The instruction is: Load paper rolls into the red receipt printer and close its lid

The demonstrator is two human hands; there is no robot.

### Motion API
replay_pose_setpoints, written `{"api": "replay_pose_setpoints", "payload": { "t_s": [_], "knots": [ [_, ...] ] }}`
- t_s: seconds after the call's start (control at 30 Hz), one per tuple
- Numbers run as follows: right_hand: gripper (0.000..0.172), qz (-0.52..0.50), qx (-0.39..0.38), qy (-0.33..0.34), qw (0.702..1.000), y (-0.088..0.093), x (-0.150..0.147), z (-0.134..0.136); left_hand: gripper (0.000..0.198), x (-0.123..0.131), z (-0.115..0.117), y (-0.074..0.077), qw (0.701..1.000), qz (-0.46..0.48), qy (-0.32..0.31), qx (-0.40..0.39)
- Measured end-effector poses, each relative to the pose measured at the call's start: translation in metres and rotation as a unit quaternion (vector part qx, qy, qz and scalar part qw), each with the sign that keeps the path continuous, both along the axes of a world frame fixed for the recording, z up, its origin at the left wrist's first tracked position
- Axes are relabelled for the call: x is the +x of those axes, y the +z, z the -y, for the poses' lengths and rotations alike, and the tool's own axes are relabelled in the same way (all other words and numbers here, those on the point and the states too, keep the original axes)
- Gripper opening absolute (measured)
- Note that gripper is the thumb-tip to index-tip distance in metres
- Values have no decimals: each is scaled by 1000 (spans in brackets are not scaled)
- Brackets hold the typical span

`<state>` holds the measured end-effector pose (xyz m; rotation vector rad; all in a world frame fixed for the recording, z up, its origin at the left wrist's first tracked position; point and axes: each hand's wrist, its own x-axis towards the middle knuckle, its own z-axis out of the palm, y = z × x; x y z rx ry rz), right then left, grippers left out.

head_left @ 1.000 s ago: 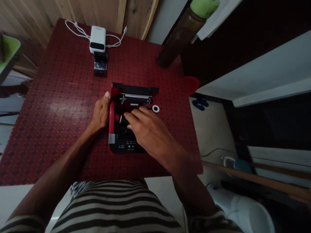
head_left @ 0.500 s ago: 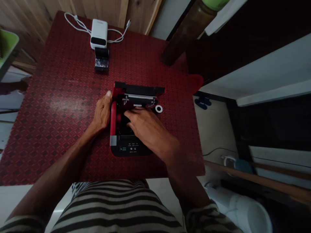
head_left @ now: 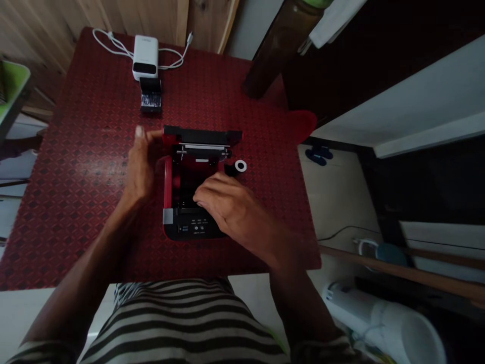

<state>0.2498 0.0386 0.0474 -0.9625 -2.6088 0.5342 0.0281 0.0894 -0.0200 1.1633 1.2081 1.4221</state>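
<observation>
A red and black label printer sits on the table with its lid raised and its inner compartment showing. My left hand is at its upper left, thumb pointing up and apart, fingers reaching to the lid's left corner. Over the right part of the compartment is my right hand, its fingers curled and pressed together near the front inner edge. Whatever those fingertips may hold is hidden. Just right of the printer lies a small roll with a white ring-shaped end.
On the red patterned table, a white box-shaped device with white cables stands at the back left. Before it lies a black piece with a silvery streaked patch. A tall brown container with a green top stands at the back right.
My left hand has shifted from the printer's left side outward and back to the lid corner. My right hand has drawn toward the compartment's front, uncovering more of the inside. The camera view shifted slightly.
</observation>
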Motion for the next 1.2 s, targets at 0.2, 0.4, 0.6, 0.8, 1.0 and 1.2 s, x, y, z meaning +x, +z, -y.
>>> {"api": "replay_pose_setpoints", "payload": {
  "t_s": [0.2,0.4,0.6,0.8,1.0,1.2],
  "knots": [
    [24,-84,159,-70,981,-4,0,28,48,6,12,38,997,29,42,65],
    [24,-54,240,-120,962,-11,1,64,21,4,54,29,999,43,21,-21],
    [19,-57,243,-163,954,-20,0,72,69,-1,90,19,992,31,-21,-121],
    [17,-85,196,-142,967,-18,-2,62,63,-3,95,24,991,-14,-43,-126],
    [28,-100,135,-144,975,-17,-2,63,63,-4,92,23,992,-43,-49,-109],
    [32,-140,157,-171,962,-26,-1,71,63,-4,101,14,990,-19,-20,-138]
  ]
}}
